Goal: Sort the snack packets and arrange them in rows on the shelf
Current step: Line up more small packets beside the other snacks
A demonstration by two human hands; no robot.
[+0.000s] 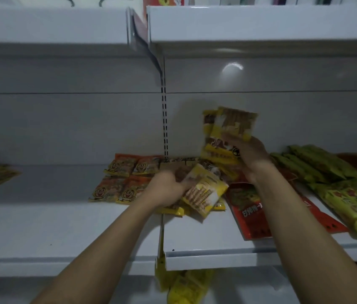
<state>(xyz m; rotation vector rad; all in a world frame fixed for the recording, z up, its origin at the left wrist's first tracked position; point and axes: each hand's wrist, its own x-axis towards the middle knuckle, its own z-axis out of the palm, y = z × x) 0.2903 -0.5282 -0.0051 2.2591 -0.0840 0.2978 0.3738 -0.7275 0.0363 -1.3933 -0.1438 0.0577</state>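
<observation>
Left hand (164, 190) curls its fingers round a yellow plastic snack packet (206, 193) above the white metal shelf (63, 227); right hand (248, 155) clasps several upright yellow packets (228, 130).

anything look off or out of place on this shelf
Yes: yellow packets lie below the shelf, under the seam between its two boards, as if they slipped down. A red packet also lies slanted near the front edge.

We see left hand (166, 189) gripping flat yellow plastic snack packet (206, 193) over white metal shelf (63, 227); right hand (249, 156) holds raised bundle of similar yellow packets (228, 128).
</observation>
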